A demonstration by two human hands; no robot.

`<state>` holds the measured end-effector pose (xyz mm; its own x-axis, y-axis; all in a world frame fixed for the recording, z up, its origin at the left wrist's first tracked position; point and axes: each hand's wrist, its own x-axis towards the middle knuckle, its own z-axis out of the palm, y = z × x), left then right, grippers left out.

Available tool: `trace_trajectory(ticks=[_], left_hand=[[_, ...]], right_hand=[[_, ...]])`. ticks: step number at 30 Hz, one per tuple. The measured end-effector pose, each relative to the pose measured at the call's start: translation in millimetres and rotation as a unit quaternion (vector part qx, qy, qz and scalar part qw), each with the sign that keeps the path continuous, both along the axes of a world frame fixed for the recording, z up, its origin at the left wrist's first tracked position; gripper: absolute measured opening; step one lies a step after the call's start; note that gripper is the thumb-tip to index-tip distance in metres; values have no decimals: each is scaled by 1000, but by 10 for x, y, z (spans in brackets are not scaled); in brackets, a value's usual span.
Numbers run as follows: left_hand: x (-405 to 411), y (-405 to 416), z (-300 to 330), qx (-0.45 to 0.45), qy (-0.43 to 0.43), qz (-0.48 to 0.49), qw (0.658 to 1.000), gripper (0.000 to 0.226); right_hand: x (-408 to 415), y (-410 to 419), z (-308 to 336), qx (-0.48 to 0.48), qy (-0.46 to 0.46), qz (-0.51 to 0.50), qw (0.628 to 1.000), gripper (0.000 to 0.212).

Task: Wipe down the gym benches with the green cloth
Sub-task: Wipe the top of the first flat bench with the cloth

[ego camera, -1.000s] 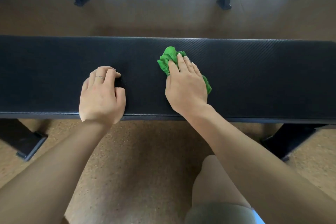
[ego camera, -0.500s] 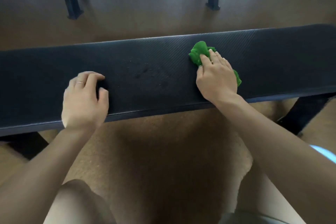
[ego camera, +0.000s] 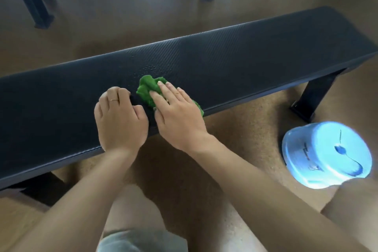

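A long black padded gym bench (ego camera: 255, 55) runs across the view, tilted up to the right. A crumpled green cloth (ego camera: 148, 89) lies on its top near the front edge. My right hand (ego camera: 178, 116) presses flat on the cloth, fingers spread, covering most of it. My left hand (ego camera: 119, 117) rests right beside it on the bench top, fingers curled under, a ring on one finger. Small wet drops show on the pad just beyond the cloth.
A pale blue round plastic tub (ego camera: 327, 154) sits on the cork floor at the right, near the bench's black leg (ego camera: 313, 96). Black frame legs (ego camera: 30, 0) of other equipment stand at the back. My bare knees are below the bench edge.
My right hand has slid the cloth leftward along the bench until it sits next to my left hand. The view has swung, bringing the bench's right end and the blue tub into sight.
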<state>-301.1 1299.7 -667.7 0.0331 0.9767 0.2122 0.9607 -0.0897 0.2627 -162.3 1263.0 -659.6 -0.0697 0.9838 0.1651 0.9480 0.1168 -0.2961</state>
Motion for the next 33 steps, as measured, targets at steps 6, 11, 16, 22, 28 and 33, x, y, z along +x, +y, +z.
trace_trajectory(ticks=[6, 11, 16, 22, 28, 33], left_hand=[[-12, 8, 38, -17, -19, -15, 1000, 29], [-13, 17, 2, -18, -9, -12, 1000, 29], [-3, 16, 11, -16, 7, -9, 1000, 30], [-47, 25, 19, -10, -15, -13, 1000, 26], [-3, 51, 7, -3, -4, -6, 1000, 29], [7, -2, 20, -4, 3, -11, 1000, 30]], right_hand=[[875, 188, 50, -30, -34, -133, 990, 50], [401, 265, 24, -3, -3, -213, 977, 48], [-161, 132, 15, 24, 11, -90, 996, 46], [689, 616, 51, -12, -26, -99, 995, 47], [638, 842, 79, -52, -10, -167, 984, 51], [97, 184, 71, -32, 1, -41, 999, 47]])
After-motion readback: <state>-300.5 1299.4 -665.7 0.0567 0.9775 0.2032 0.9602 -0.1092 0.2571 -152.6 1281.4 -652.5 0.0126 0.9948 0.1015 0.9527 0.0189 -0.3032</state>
